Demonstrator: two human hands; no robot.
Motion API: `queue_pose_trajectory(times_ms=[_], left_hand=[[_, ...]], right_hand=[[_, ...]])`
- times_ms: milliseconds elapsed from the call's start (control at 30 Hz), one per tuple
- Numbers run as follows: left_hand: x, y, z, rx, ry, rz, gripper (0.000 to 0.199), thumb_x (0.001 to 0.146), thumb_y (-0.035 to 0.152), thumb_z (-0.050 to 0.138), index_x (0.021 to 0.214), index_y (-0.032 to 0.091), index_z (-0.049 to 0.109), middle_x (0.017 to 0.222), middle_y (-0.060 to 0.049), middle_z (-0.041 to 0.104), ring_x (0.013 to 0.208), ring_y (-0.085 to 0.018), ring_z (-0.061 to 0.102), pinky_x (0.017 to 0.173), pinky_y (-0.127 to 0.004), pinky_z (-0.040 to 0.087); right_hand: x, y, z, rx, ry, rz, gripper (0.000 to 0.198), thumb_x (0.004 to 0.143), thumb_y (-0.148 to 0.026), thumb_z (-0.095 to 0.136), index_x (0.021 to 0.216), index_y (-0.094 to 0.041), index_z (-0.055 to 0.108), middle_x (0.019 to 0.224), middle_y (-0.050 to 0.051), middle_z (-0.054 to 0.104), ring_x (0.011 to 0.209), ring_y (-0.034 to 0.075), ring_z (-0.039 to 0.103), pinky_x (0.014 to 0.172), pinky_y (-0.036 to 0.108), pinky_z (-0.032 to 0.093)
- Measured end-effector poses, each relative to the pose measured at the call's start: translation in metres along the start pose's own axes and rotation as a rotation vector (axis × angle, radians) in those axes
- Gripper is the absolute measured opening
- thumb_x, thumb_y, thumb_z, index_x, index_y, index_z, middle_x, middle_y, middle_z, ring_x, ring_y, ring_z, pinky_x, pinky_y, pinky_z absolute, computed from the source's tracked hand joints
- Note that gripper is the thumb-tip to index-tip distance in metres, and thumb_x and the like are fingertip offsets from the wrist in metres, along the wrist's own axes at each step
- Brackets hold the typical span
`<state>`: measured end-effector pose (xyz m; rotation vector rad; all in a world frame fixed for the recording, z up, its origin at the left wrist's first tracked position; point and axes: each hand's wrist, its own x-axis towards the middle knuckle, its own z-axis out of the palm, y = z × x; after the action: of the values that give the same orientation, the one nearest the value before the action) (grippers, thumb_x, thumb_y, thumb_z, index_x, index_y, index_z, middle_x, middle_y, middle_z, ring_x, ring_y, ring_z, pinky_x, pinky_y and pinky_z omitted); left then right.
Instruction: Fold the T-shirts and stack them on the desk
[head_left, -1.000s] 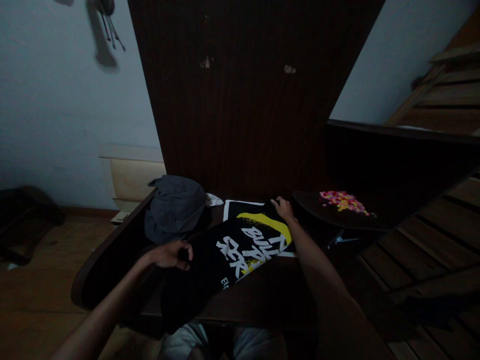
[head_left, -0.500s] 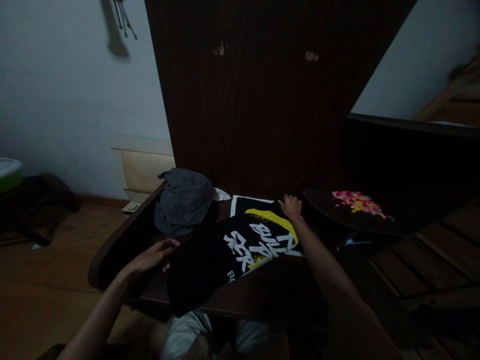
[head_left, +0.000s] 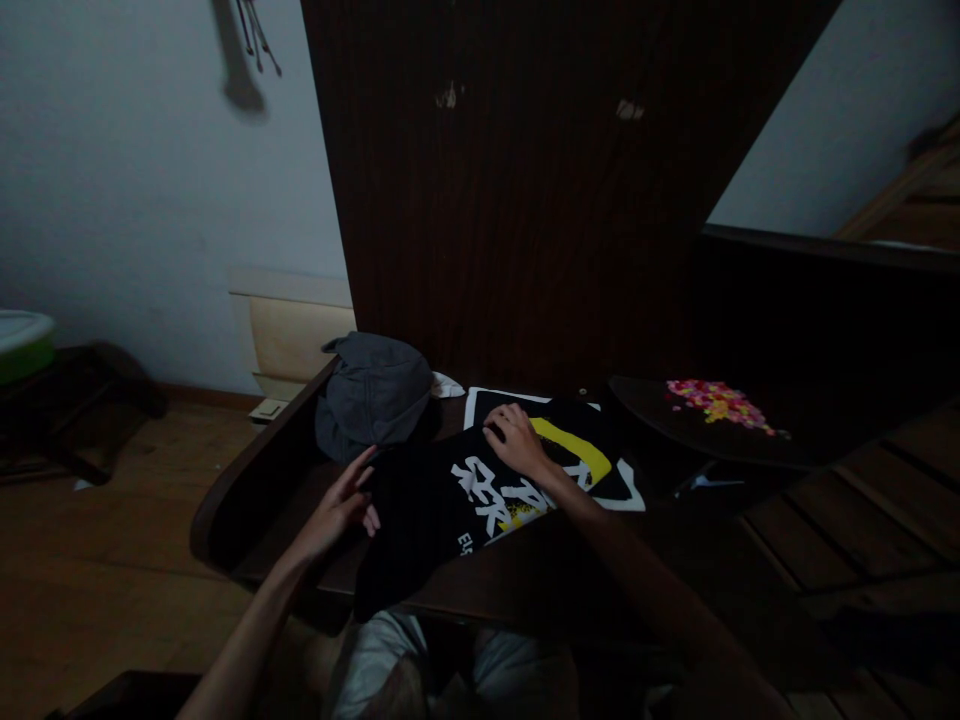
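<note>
Black cloth (head_left: 416,505) | white lettering (head_left: 493,517), yellow arc (head_left: 589,456) | left hand (head_left: 334,514): grip spread | right hand (head_left: 519,440): grip unclear

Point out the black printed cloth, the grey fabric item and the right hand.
Black printed cloth (head_left: 416,510), head view: plain left part.
Grey fabric item (head_left: 379,395), head view: middle.
Right hand (head_left: 517,440), head view: back.

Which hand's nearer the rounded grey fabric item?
Left. Left hand just in front of the grey item; right hand farther off, to its right, over the printed black cloth.
</note>
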<state>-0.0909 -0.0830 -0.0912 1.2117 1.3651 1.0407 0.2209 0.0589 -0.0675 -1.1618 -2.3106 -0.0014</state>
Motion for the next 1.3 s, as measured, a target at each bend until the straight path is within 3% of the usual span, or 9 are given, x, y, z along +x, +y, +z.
queue_pose_trajectory(times_ms=[100, 167, 367, 500, 633, 767, 933, 1067, 1300], left_hand=[[0.002, -0.003, 0.004, 0.334, 0.154, 0.163, 0.078, 0.078, 0.035, 0.053, 0.151, 0.022, 0.029, 0.143, -0.013, 0.05, 0.111, -0.026, 0.062, 0.09, -0.037, 0.051], [0.002, -0.006, 0.004, 0.502, 0.231, 0.26, 0.074, 0.078, 0.03, 0.05, 0.149, 0.021, 0.033, 0.135, -0.011, 0.057, 0.121, -0.026, 0.056, 0.1, -0.038, 0.045], [-0.001, -0.012, -0.008, 0.604, 0.508, 0.334, 0.053, 0.087, 0.033, 0.042, 0.137, 0.018, 0.047, 0.133, -0.012, 0.058, 0.12, -0.025, 0.057, 0.102, -0.037, 0.043], [-0.012, 0.0, -0.003, 0.76, 0.654, 0.292, 0.036, 0.091, 0.04, 0.037, 0.107, 0.018, 0.061, 0.109, -0.013, 0.067, 0.104, -0.027, 0.062, 0.095, -0.038, 0.045], [-0.028, 0.016, 0.025, 0.988, 0.518, 0.128, 0.043, 0.088, 0.058, 0.038, 0.08, 0.021, 0.059, 0.084, -0.013, 0.068, 0.088, -0.029, 0.064, 0.08, -0.037, 0.047], [-0.029, 0.018, 0.044, 1.03, 0.263, -0.157, 0.043, 0.082, 0.06, 0.048, 0.092, 0.02, 0.059, 0.082, -0.014, 0.071, 0.081, -0.032, 0.068, 0.066, -0.035, 0.045], [-0.015, 0.004, 0.032, 0.814, 0.196, -0.063, 0.023, 0.075, 0.032, 0.059, 0.095, 0.022, 0.059, 0.081, -0.006, 0.07, 0.079, -0.023, 0.067, 0.068, -0.029, 0.045], [-0.015, 0.007, 0.011, 0.375, 0.172, 0.081, 0.036, 0.074, 0.049, 0.06, 0.096, 0.02, 0.06, 0.071, 0.0, 0.063, 0.068, -0.018, 0.061, 0.064, -0.027, 0.046], [-0.003, 0.014, -0.023, -0.075, 0.454, 0.116, 0.058, 0.053, 0.061, 0.077, 0.091, 0.018, 0.064, 0.081, -0.001, 0.064, 0.073, -0.014, 0.057, 0.064, -0.023, 0.043]], right_hand=[[-0.003, -0.01, 0.006, 0.035, -0.01, -0.006, 0.02, 0.091, -0.024, 0.048, 0.096, -0.021, 0.067, 0.101, 0.009, 0.064, 0.099, 0.025, 0.052, 0.089, 0.04, 0.043], [-0.006, -0.005, 0.01, 0.049, 0.001, 0.022, 0.021, 0.091, -0.022, 0.048, 0.099, -0.02, 0.067, 0.102, 0.009, 0.065, 0.1, 0.025, 0.053, 0.092, 0.04, 0.044], [-0.023, 0.018, 0.032, 0.046, -0.004, 0.053, 0.033, 0.093, -0.024, 0.045, 0.12, -0.019, 0.063, 0.128, 0.012, 0.061, 0.121, 0.026, 0.052, 0.105, 0.045, 0.04], [-0.032, 0.021, 0.045, 0.032, -0.011, 0.074, 0.04, 0.094, -0.027, 0.042, 0.13, -0.016, 0.057, 0.141, 0.014, 0.052, 0.135, 0.027, 0.042, 0.112, 0.049, 0.033], [-0.033, 0.02, 0.048, 0.013, -0.015, 0.095, 0.044, 0.095, -0.029, 0.041, 0.133, -0.011, 0.055, 0.147, 0.016, 0.045, 0.142, 0.028, 0.032, 0.116, 0.048, 0.029], [-0.033, 0.019, 0.047, 0.012, -0.028, 0.105, 0.043, 0.095, -0.029, 0.04, 0.132, -0.011, 0.055, 0.147, 0.015, 0.045, 0.143, 0.027, 0.031, 0.117, 0.047, 0.027], [-0.033, 0.019, 0.046, 0.033, -0.003, 0.099, 0.043, 0.095, -0.028, 0.041, 0.133, -0.014, 0.054, 0.145, 0.014, 0.048, 0.142, 0.027, 0.031, 0.116, 0.049, 0.028], [-0.033, 0.02, 0.046, 0.04, 0.037, 0.122, 0.044, 0.094, -0.028, 0.042, 0.133, -0.013, 0.053, 0.146, 0.015, 0.047, 0.143, 0.028, 0.029, 0.115, 0.05, 0.028], [-0.032, 0.023, 0.049, 0.042, 0.065, 0.148, 0.044, 0.093, -0.028, 0.043, 0.134, -0.015, 0.053, 0.145, 0.014, 0.047, 0.143, 0.028, 0.028, 0.115, 0.05, 0.028]])
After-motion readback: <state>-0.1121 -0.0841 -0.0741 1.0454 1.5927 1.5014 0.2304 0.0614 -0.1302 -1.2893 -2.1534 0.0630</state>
